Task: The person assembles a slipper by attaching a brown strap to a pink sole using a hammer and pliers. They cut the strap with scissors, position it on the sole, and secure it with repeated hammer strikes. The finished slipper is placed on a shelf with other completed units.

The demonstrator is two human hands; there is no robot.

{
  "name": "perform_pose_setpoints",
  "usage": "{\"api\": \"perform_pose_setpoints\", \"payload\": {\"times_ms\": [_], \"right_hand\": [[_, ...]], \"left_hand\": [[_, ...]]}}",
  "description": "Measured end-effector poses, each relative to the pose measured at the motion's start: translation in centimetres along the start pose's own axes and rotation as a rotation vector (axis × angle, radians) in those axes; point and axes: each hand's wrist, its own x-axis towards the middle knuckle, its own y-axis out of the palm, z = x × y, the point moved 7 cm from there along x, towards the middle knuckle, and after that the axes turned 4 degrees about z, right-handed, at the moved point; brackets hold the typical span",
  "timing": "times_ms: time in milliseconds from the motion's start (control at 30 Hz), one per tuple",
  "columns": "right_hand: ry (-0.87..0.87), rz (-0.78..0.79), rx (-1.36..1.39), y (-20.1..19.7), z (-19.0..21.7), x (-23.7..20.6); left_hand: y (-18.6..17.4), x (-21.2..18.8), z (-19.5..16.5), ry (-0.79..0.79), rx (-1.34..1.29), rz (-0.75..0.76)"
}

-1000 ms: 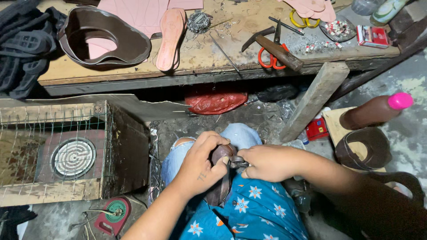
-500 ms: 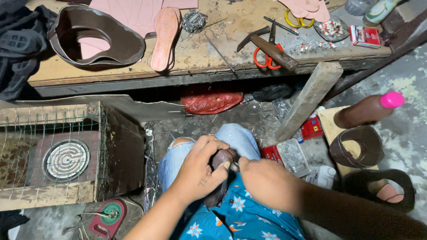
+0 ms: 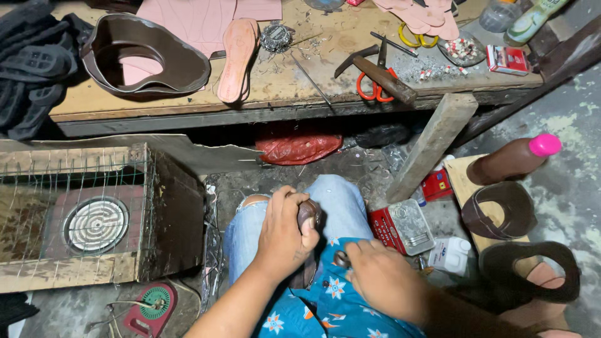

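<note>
The dark brown leather shoe piece (image 3: pixel 308 216) sits on your lap, above your knee in pale torn jeans (image 3: pixel 328 200), with only its rounded top end showing. Your left hand (image 3: pixel 285 235) is clenched around it, thumb pressed against its side. Your right hand (image 3: pixel 383 278) rests just beside it on your blue flower-print shirt (image 3: pixel 325 307), fingers curled downward; you cannot tell whether they pinch anything, though a small dark ring-shaped bit shows at the fingertips.

Largest around you is the scuffed wooden workbench (image 3: pixel 294 84) across the top of the view. On it lie a big dark brown curved leather cut-out (image 3: pixel 147 59), sheets of pink sole material (image 3: pixel 200 19), a pink flat insole (image 3: pixel 238 59), a wooden-handled hammer (image 3: pixel 379 72) lying across orange-handled scissors (image 3: pixel 369 87), and a small red box (image 3: pixel 508 59). A heap of black rubber soles (image 3: pixel 28 69) lies at the bench's left end.

To your left stands a wooden box with a wire-mesh top holding a round coil heater (image 3: pixel 94 225). A grey wooden plank (image 3: pixel 429 147) leans against the bench to your right. Under the bench lies a crumpled red plastic bag (image 3: pixel 297 147).

On the floor to your right are two dark brown leather strap loops (image 3: pixel 501 209), a brown bottle with a pink cap (image 3: pixel 513 159), a red tin with a silver lid (image 3: pixel 404 225), and a small white plastic bottle (image 3: pixel 454 253). Near your left elbow is a small red and green dial device (image 3: pixel 150 307).
</note>
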Motion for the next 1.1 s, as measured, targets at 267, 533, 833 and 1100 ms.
{"api": "perform_pose_setpoints", "payload": {"times_ms": [267, 533, 833, 1100], "right_hand": [[0.075, 0.155, 0.341, -2.7, -6.9, 0.0], [0.243, -0.697, -0.175, -16.4, -18.6, 12.4], [0.365, -0.515, -0.143, -16.6, -23.7, 18.4], [-0.147, -0.506, 1.306, -8.9, -16.7, 7.2]], "left_hand": [[0.0, 5.6, -3.0, 0.174, -0.078, 0.284], [6.6, 6.2, -4.7, 0.419, 0.026, 0.862], [8.4, 3.9, -1.0, -0.050, 0.065, 0.788], [4.3, 4.7, 2.7, -0.263, 0.228, 0.661]]}}
